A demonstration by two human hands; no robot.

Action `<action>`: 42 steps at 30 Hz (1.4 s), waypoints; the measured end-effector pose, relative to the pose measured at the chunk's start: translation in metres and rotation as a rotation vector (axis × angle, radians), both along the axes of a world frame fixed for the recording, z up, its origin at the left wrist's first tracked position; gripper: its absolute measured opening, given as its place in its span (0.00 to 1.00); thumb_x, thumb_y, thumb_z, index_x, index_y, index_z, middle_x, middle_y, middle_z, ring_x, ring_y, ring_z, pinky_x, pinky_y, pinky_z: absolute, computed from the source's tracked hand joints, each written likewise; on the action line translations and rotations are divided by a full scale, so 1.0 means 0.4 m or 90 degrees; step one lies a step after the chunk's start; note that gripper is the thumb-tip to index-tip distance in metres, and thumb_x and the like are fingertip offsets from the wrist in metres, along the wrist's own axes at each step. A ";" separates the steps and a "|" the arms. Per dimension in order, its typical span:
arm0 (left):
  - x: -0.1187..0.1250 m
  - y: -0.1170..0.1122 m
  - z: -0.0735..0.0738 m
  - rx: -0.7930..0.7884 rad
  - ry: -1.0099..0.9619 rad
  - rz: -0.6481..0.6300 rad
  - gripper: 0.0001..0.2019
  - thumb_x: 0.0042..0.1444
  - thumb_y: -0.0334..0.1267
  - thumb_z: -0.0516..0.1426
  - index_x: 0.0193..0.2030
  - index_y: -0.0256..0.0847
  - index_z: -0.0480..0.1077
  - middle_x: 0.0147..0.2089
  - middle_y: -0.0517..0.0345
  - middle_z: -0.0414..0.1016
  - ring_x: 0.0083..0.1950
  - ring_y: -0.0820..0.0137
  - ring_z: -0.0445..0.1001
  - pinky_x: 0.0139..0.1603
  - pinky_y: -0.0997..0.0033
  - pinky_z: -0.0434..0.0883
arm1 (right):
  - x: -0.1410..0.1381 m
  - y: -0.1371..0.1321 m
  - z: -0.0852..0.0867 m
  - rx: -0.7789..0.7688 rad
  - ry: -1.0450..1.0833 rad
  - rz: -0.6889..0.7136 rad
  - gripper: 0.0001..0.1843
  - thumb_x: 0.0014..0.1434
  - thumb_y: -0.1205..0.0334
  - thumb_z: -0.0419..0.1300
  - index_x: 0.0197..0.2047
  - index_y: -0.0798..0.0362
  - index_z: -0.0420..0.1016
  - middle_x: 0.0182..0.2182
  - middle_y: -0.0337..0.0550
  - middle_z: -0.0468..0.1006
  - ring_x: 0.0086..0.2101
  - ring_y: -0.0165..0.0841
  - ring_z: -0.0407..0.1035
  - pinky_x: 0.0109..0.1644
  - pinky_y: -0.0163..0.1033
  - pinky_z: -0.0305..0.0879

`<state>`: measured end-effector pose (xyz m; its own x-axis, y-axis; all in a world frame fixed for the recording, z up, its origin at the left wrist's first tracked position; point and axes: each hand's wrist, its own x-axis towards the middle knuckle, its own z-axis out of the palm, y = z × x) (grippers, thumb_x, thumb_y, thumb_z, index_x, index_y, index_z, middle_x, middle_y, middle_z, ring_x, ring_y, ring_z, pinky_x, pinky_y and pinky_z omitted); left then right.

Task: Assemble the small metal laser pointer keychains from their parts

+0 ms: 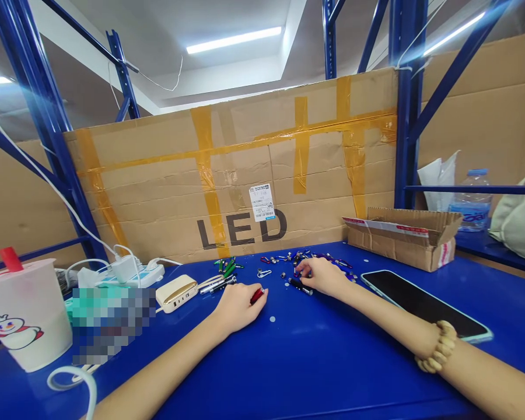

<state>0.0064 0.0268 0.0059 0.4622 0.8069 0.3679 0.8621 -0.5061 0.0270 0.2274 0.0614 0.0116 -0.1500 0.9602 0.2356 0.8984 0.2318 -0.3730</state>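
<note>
My left hand is closed around a small red flashlight, and most of it is hidden by the fingers. My right hand reaches over a pile of small metal parts and coloured carabiners, its fingers bent together; what they pinch, if anything, I cannot make out. Just below its fingertips lies a black mini flashlight. Between the hands a silver clip rests on the blue table. Beyond my left hand are green pieces and silver and black flashlights.
A cream-coloured box with ports and a power strip with cables lie left, near a drink cup. On the right are a phone and an open cardboard box. A tall cardboard sheet stands behind.
</note>
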 end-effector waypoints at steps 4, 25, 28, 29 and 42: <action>0.001 0.000 0.001 -0.003 0.006 0.003 0.19 0.59 0.45 0.41 0.20 0.40 0.57 0.17 0.60 0.63 0.21 0.73 0.64 0.25 0.73 0.51 | 0.002 0.010 -0.013 -0.013 0.029 0.015 0.17 0.50 0.68 0.55 0.44 0.51 0.70 0.33 0.36 0.77 0.35 0.28 0.71 0.34 0.31 0.61; 0.001 -0.001 0.000 -0.005 0.019 0.011 0.19 0.59 0.45 0.41 0.22 0.40 0.60 0.19 0.60 0.67 0.23 0.72 0.67 0.25 0.74 0.50 | -0.035 -0.030 0.025 0.146 0.154 0.137 0.11 0.51 0.61 0.58 0.40 0.49 0.71 0.33 0.34 0.76 0.29 0.25 0.66 0.32 0.32 0.59; 0.001 -0.002 -0.002 -0.008 0.018 0.012 0.19 0.59 0.44 0.42 0.22 0.40 0.61 0.19 0.60 0.68 0.23 0.72 0.68 0.25 0.74 0.51 | -0.069 -0.055 0.022 0.218 0.232 0.270 0.09 0.51 0.60 0.59 0.38 0.49 0.73 0.32 0.35 0.76 0.29 0.24 0.66 0.33 0.31 0.61; 0.000 -0.002 -0.002 -0.010 0.019 0.011 0.18 0.59 0.44 0.42 0.22 0.40 0.61 0.20 0.60 0.68 0.24 0.72 0.68 0.25 0.74 0.51 | -0.079 -0.063 0.018 0.230 0.245 0.304 0.08 0.52 0.61 0.59 0.37 0.49 0.73 0.32 0.35 0.76 0.29 0.24 0.66 0.33 0.31 0.61; -0.004 0.003 -0.001 -0.033 0.038 -0.012 0.13 0.57 0.40 0.46 0.31 0.41 0.69 0.27 0.57 0.76 0.30 0.68 0.74 0.28 0.74 0.57 | -0.106 -0.078 -0.015 0.196 0.228 0.405 0.08 0.54 0.65 0.56 0.37 0.51 0.74 0.33 0.37 0.77 0.34 0.24 0.70 0.32 0.28 0.63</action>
<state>0.0050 0.0279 0.0055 0.4972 0.8153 0.2968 0.8533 -0.5214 0.0029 0.1850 0.0302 0.0056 -0.5137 0.5986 0.6147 0.3960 0.8009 -0.4491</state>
